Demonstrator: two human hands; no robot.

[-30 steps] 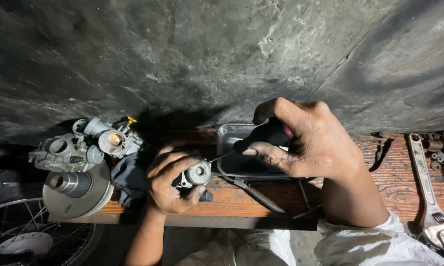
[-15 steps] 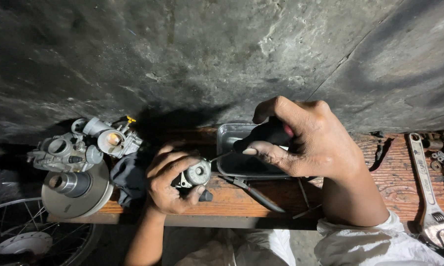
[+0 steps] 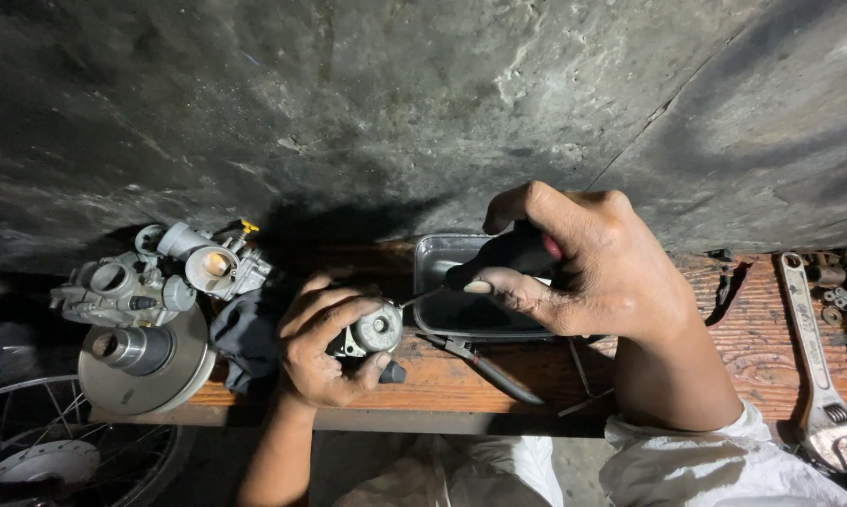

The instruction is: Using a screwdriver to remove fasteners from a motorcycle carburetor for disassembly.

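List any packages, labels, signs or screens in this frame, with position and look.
None in view: no package, label, sign or screen.
Nearest to a container: shallow rectangular grey metal tray, on the worn wooden bench under the right hand; no markings visible.

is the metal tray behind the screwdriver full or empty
Cannot tell fully: the metal tray shows a dark bare bottom, but the right hand hides much of it.
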